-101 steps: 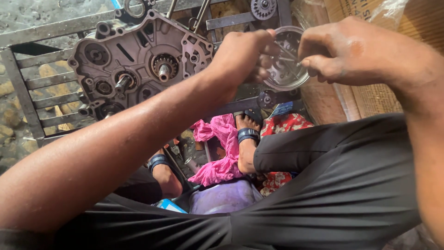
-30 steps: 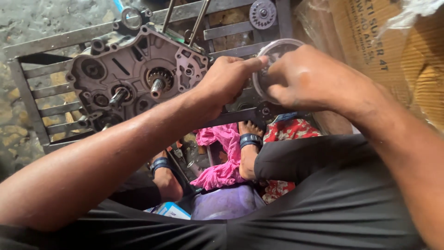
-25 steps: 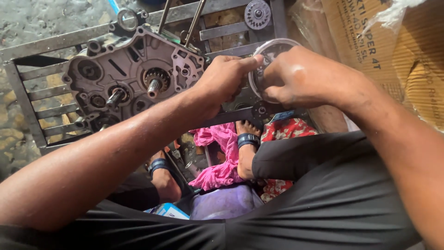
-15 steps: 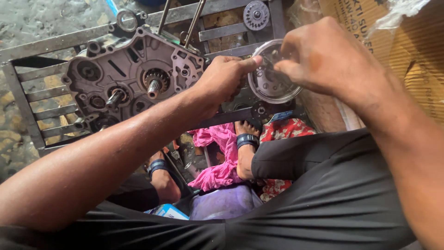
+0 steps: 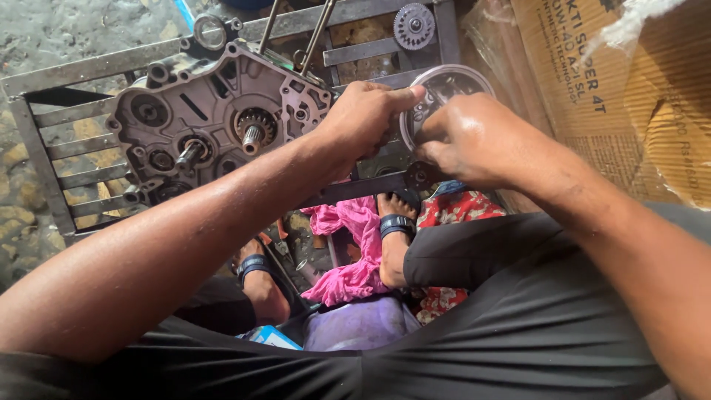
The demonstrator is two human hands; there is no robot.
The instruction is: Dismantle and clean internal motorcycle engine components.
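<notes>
Metal ring [image 5: 444,81] in both hands; engine case [image 5: 222,118] left; pink rag [image 5: 355,244] below

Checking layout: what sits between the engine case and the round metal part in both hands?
In the head view, the left hand fills that stretch between engine case and round part.

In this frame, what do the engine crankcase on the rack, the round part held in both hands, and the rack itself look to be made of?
Engine crankcase: likely cast aluminium, matte grey, with moulded ribs and bosses.
Round part, gripped by the left hand and right hand: metal, probably steel; its rim shines brightly.
Rack: flat steel bars, dull grey, seemingly welded.
</notes>
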